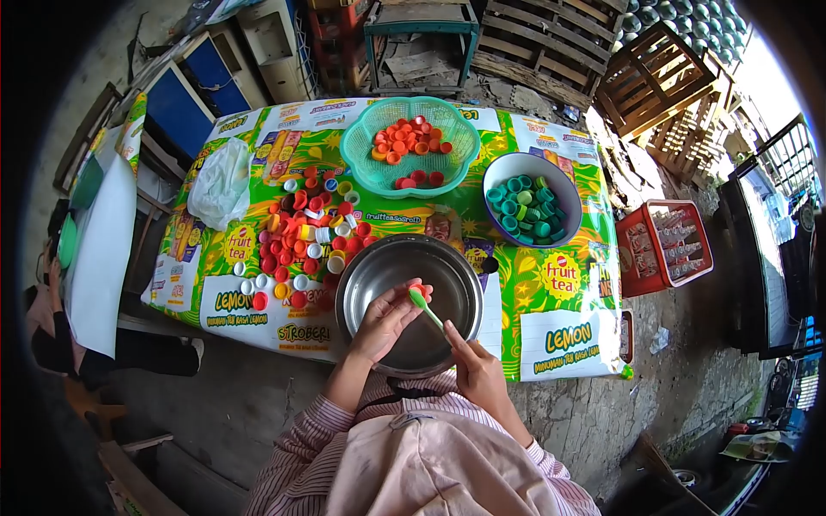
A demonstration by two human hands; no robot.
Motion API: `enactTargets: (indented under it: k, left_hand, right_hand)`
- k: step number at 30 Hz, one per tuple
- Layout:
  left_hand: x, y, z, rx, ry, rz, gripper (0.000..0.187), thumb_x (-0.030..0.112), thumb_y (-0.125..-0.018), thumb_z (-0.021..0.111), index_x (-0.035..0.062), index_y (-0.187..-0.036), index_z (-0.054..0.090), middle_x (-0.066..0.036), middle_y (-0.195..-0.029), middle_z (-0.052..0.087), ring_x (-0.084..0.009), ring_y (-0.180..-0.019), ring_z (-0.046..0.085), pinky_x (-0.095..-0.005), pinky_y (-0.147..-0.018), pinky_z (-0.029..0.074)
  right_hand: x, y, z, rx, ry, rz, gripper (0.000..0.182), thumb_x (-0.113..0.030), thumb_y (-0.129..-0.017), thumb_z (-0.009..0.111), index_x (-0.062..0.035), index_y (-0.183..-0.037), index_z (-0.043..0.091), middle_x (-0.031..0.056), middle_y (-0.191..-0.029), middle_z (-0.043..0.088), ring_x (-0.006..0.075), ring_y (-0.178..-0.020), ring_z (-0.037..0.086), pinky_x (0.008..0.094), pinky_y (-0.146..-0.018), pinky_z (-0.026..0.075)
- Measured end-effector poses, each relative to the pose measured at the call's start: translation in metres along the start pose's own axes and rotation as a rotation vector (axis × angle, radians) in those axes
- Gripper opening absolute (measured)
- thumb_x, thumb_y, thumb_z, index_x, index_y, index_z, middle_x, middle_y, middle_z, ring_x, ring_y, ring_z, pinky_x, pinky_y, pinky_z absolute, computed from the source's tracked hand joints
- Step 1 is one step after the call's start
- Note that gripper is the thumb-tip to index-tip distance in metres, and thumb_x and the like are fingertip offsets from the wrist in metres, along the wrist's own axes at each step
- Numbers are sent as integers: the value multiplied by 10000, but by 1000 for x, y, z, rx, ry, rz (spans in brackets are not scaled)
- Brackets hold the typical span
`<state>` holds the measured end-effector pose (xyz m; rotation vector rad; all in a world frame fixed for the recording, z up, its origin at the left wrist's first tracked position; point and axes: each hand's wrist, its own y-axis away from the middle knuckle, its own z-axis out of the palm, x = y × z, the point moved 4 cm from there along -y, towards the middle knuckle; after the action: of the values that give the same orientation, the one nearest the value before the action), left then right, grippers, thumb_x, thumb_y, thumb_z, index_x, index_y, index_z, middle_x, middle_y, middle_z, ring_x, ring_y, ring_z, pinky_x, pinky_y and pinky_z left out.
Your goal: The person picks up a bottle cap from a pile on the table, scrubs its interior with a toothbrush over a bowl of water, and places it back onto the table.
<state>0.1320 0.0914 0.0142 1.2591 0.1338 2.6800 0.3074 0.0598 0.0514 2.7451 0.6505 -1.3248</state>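
Observation:
My left hand is closed on a small red bottle cap above the steel bowl at the table's front edge. In my right hand is a slim tool with a rounded green head and a pale handle, possibly a small spoon or brush. Its green head meets the cap at my left fingertips. Left of the steel bowl, loose red, white and yellow caps are heaped on the table. Behind it, a green plastic basket holds red and orange caps. A white bowl with a dark rim holds green caps.
A bright printed sheet covers the table. A white plastic bag lies at its left side. On the floor at right stands a red crate. Wooden pallets lean behind the table. Another person's leg shows at far left.

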Motion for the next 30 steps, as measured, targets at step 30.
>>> enactTargets:
  k: [30]
  left_hand:
    - [108, -234, -12, 189, -57, -121, 529, 70, -924, 424, 46, -1396, 186, -165, -1341, 349, -289, -1059, 565, -390, -884, 486]
  right_hand:
    - [9, 0, -6, -2, 77, 92, 472, -77, -840, 544, -215, -1287, 478, 117, -662, 548, 303, -532, 556, 399, -491, 448]
